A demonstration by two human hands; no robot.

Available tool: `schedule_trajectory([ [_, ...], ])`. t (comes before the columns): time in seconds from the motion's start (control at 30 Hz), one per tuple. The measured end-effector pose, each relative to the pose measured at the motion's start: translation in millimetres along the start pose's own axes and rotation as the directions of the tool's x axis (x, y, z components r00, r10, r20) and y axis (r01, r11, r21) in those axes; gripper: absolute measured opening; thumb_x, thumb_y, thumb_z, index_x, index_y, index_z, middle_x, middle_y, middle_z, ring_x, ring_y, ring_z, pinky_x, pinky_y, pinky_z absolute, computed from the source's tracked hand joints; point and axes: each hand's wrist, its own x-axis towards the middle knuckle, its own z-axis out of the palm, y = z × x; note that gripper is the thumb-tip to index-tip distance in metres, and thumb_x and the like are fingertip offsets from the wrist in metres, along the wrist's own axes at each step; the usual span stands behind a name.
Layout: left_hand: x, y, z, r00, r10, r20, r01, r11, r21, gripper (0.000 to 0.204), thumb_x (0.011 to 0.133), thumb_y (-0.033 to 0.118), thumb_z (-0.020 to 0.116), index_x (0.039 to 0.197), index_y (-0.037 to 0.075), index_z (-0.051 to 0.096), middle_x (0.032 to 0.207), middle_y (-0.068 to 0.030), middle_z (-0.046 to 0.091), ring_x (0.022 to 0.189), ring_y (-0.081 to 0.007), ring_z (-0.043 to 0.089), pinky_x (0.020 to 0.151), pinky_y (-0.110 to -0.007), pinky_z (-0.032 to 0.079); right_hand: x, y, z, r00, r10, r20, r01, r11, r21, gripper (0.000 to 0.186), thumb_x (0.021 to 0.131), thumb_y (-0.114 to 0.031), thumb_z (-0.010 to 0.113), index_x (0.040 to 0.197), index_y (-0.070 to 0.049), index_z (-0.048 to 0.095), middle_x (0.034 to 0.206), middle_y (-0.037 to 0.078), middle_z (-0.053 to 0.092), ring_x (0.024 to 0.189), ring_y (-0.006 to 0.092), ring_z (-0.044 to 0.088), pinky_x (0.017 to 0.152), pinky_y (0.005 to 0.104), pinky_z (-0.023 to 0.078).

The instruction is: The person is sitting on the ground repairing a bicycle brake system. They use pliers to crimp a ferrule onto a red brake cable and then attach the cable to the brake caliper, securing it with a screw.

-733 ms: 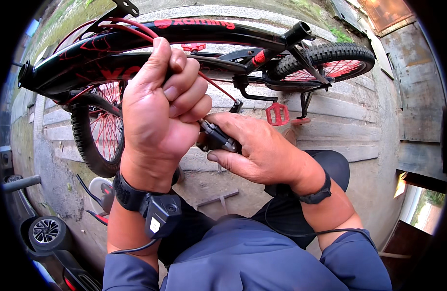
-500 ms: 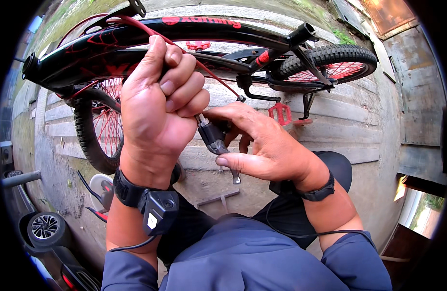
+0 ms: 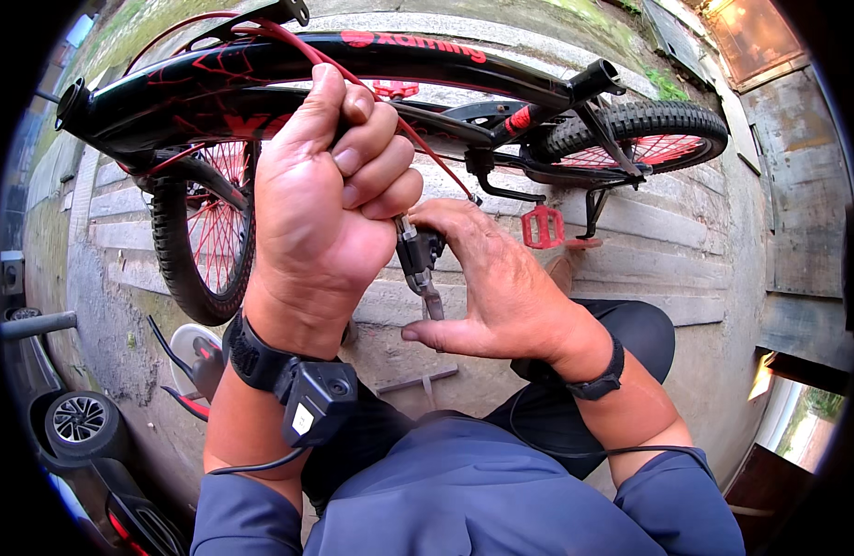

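Observation:
My left hand [image 3: 329, 199] is closed in a fist, thumb up, in front of the bicycle frame [image 3: 297, 93]; what its fingers grip is hidden. A red cable [image 3: 404, 130] runs past its thumb, with a loose end above my right hand. Just below the fist is a black and silver brake lever [image 3: 414, 259], its metal blade pointing down. My right hand [image 3: 510, 278] curls round the lever from the right, thumb lying across the lower end of the blade. The other right fingers are mostly hidden behind it.
Beyond my hands stands the black and red bicycle, its front wheel [image 3: 204, 250] at left and rear wheel [image 3: 645, 134] at right. A red pedal [image 3: 542, 227] sticks out toward me. A white round container [image 3: 188, 357] is at lower left, near a parked car's wheel [image 3: 79, 419].
Both hands have shifted slightly right in the view. The brake lever has turned more upright, and my right thumb has slid down to the blade's lower end.

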Motion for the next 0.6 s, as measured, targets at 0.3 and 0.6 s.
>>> schedule_trajectory([
  [0.3,-0.3,-3.3,2.7,0.999,0.007,-0.040,-0.007,1.000,-0.004,0.034,0.106,0.033,0.040,0.083,0.010,0.050,0.059,0.0063,0.031,0.044,-0.0053,0.024,0.043,-0.023,0.022,2.3,-4.7,-1.5,0.997,0.036,-0.071,-0.035,0.999,0.003,0.049,0.067,-0.018,0.069,0.111,0.001,0.056,0.109,0.021,0.060,0.099,0.0380,0.060,0.087,0.0413,0.050],
  [0.6,-1.8,-3.2,3.9,0.999,-0.006,-0.041,0.005,1.000,-0.016,0.034,0.105,0.034,0.040,0.084,0.010,0.051,0.058,0.0062,0.031,0.045,-0.0055,0.024,0.044,-0.023,0.022,5.0,-4.4,1.9,0.996,-0.020,-0.082,0.022,0.999,0.023,0.041,0.067,-0.018,0.070,0.101,0.001,0.059,0.090,0.020,0.062,0.082,0.0378,0.062,0.073,0.0421,0.051],
])
